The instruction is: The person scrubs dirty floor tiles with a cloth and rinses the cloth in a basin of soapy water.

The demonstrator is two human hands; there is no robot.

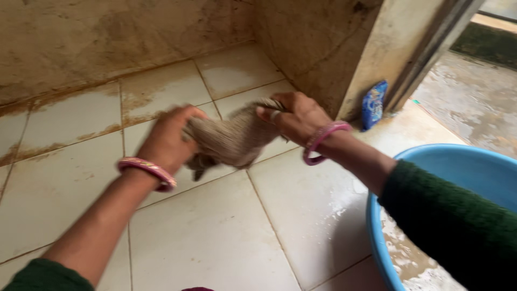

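cloth, grey-brown and wet-looking, hangs in the air between the two hands above the tiled floor. it is bunched and twisted into a thick roll, blurred at its edges, with a dark end dangling below its left part.

left hand wraps the left end of the cloth, its grip pressed together around the fabric, back of the hand toward the camera. a pink bangle sits on that wrist, and a dark green sleeve shows at the bottom left corner.

right hand holds the right end, its grip pinching the cloth between thumb and fingers, with a pale ring visible on one finger. a second pink bangle circles this wrist, and the forearm runs back into a dark green knitted sleeve at the right.

blue tub stands on the floor at the lower right, under the right arm, with cloudy, soapy water inside. its rim is near the right forearm but apart from the cloth.

floor tiles are off-white with brown stains along the base of the stained wall at the back. a small blue packet leans against the wall corner beside a doorway, just right of the right hand. wet patches show on the tiles near the tub.
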